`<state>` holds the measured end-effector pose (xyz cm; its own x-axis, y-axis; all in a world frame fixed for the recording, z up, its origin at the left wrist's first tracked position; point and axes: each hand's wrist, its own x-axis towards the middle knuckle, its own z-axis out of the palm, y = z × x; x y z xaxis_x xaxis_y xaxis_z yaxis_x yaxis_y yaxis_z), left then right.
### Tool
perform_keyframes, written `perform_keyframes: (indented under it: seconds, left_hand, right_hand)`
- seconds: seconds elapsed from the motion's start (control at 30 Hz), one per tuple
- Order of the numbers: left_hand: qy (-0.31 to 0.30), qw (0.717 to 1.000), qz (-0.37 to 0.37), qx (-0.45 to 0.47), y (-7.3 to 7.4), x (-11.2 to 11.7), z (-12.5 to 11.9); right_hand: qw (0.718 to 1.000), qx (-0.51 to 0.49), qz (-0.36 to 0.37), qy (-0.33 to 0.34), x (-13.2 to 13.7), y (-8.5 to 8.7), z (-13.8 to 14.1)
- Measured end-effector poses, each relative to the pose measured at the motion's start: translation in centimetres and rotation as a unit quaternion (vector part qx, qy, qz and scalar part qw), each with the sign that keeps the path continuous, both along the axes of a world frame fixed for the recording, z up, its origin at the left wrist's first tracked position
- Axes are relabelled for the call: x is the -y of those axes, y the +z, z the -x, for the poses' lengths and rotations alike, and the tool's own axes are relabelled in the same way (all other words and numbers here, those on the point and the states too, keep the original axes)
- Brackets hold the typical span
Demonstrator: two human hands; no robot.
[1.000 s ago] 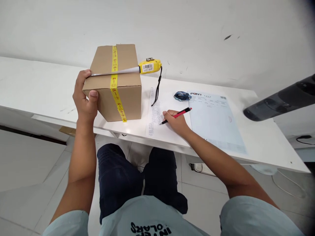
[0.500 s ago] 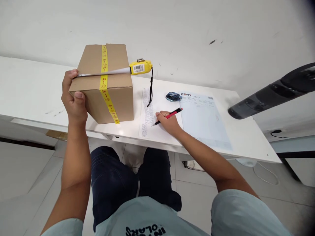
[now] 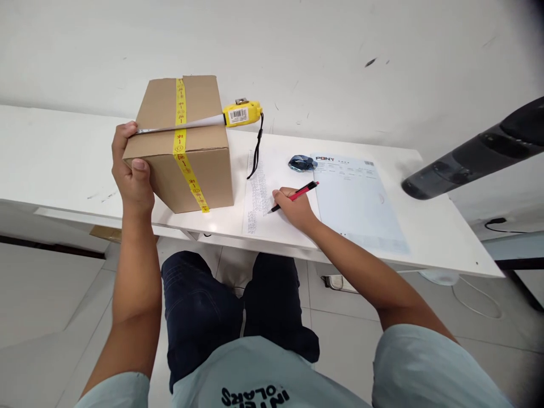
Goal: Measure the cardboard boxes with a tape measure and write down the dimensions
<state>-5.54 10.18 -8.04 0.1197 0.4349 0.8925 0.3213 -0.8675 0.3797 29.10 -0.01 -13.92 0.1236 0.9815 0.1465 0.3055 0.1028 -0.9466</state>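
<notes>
A brown cardboard box (image 3: 199, 164) with a strip of yellow tape stands on the white table (image 3: 51, 158). My left hand (image 3: 131, 175) is closed on its left corner, pinning the end of a white measuring blade that runs across the box top. The yellow tape measure case (image 3: 242, 113) hangs past the box's right top edge with its black strap dangling. My right hand (image 3: 293, 207) is closed on a red and black pen (image 3: 295, 196), tip down on a narrow printed sheet (image 3: 259, 192).
A larger printed form (image 3: 357, 198) lies to the right of my right hand, with a small dark blue object (image 3: 301, 164) at its top left. A dark cylindrical object (image 3: 476, 158) juts in from the right. A white wall backs the table; my legs are under it.
The view has shifted slightly; both hands keep their grips and places, the pen tip staying on the narrow sheet.
</notes>
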Motion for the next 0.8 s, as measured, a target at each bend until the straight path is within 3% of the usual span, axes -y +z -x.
perform_keyframes:
  seconds: [0.3, 0.7, 0.8]
  left_hand:
    - [-0.030, 0.999, -0.017, 0.028, -0.25, -0.59, -0.54]
    - [0.014, 0.998, 0.037, 0.054, -0.27, -0.74, -0.45]
    - [0.002, 0.999, 0.025, 0.046, -0.39, -0.83, -0.28]
  right_hand:
    - [1.000, -0.007, 0.009, 0.007, -0.18, 0.30, 0.03]
    - [1.000, -0.005, -0.009, -0.021, -0.08, -0.14, -0.13]
    - [1.000, -0.001, -0.009, -0.020, -0.04, -0.02, -0.09]
